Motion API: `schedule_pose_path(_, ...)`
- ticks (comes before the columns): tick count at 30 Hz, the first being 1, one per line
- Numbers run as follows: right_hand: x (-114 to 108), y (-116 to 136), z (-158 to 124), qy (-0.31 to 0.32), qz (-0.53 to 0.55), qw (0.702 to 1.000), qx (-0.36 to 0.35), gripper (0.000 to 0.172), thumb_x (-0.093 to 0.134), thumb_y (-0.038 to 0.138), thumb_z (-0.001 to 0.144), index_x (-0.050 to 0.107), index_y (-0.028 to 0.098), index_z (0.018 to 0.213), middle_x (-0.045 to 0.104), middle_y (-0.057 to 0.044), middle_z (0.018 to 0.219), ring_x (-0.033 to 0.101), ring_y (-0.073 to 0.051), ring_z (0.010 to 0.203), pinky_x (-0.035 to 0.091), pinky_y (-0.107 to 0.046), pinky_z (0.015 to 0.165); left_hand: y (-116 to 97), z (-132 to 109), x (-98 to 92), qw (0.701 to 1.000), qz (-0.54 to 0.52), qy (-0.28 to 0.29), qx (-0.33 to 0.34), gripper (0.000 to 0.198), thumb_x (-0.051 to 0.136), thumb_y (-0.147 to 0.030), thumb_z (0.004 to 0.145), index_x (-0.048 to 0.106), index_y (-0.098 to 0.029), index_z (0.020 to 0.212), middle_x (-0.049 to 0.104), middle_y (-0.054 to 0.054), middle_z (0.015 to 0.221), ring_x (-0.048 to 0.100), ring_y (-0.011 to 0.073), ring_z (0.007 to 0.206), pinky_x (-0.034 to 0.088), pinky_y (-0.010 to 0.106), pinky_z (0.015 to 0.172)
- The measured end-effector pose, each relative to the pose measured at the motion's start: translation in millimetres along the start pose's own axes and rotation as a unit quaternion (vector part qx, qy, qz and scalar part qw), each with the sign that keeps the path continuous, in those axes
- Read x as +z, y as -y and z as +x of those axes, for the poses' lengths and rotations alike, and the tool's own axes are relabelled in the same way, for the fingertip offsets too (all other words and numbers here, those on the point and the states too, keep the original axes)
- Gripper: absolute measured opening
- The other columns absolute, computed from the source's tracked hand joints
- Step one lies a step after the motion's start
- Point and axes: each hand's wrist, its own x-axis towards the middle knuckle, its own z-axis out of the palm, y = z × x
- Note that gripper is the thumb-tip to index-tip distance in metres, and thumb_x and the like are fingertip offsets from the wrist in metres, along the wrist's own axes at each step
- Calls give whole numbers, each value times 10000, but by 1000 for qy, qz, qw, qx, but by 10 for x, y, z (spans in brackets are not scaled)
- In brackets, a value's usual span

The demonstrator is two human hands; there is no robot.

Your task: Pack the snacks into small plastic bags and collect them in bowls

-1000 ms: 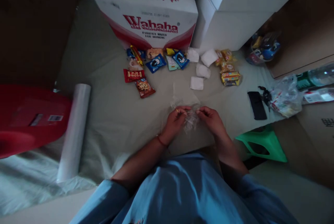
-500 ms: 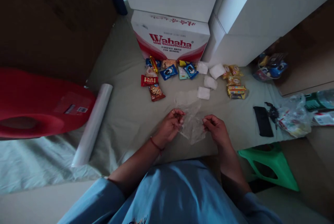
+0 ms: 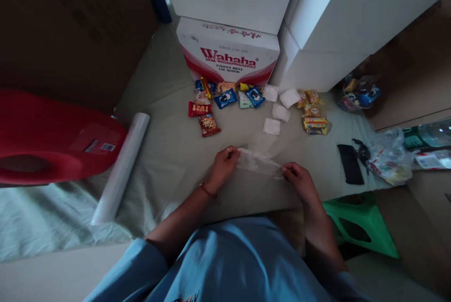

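A clear plastic bag (image 3: 258, 161) is stretched sideways between my hands above the cloth. My left hand (image 3: 225, 163) pinches its left end, fingers closed. At the other end, my right hand (image 3: 298, 177) grips the plastic between thumb and fingers. Just beyond the bag lie several white wrapped packets (image 3: 272, 126). To their left are a brown cookie packet (image 3: 209, 125), a red snack packet (image 3: 199, 109) and blue snack packets (image 3: 225, 98). Yellow snack packets (image 3: 314, 125) sit in a group to the right.
A Wahaha carton (image 3: 230, 55) stands behind the snacks. On the left are a plastic roll (image 3: 121, 168) and a large red container (image 3: 63, 137). A black phone-like object (image 3: 350, 164), a crumpled plastic bag (image 3: 391, 158) and a tub of snacks (image 3: 358, 95) are at right. A green stool (image 3: 366, 227) stands below the edge.
My hands have moved farther apart. The bag, loose and crumpled before, is now pulled into a narrower strip between them. The snacks have stayed in place; the view has shifted slightly.
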Motion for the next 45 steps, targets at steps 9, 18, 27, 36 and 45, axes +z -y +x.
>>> schedule_pose_path(9, 227, 293, 169, 37, -195, 967, -162, 348, 751, 524, 829, 756, 275, 1073, 739, -94, 1122, 648, -292, 1105, 468, -469, 1018, -106, -226, 148, 989, 130, 64, 37, 509, 392, -590, 952, 356, -228, 597, 360, -45, 528, 344, 127, 544, 231, 289, 568)
schedule_pose_path(18, 571, 466, 367, -45, -96, 985, -134, 353, 518, 525, 993, 726, 239, 987, 703, -44, 823, 647, -203, 758, 515, -318, 721, -12, -458, -85, 986, 152, 65, 8, 568, 317, -570, 1009, 462, -225, 583, 425, -11, 545, 416, 162, 556, 293, 303, 591)
schedule_pose_path(27, 628, 748, 249, 40, -163, 954, -247, 313, 511, 447, 1023, 771, 274, 998, 734, -73, 922, 674, -227, 886, 522, -357, 848, -176, -377, -97, 969, 214, -10, 126, 466, 665, -297, 794, 651, -205, 1250, 704, 103, 1112, 592, 300, 1125, 421, 456, 1040)
schedule_pose_path(36, 492, 523, 313, -33, -84, 986, -139, 321, 557, 522, 962, 719, 245, 956, 648, -17, 750, 589, -186, 694, 470, -291, 665, -10, -117, -104, 999, -27, -26, 14, 415, 480, -565, 944, 468, -224, 708, 415, -51, 612, 398, 120, 573, 344, 257, 565)
schedule_pose_path(45, 304, 165, 495, 40, -96, 993, -63, 379, 579, 564, 915, 696, 213, 996, 650, -16, 782, 599, -178, 695, 491, -305, 671, 113, -159, -399, 993, -62, -75, -63, 496, 387, -625, 983, 561, -217, 761, 450, -35, 586, 412, 139, 541, 359, 269, 540)
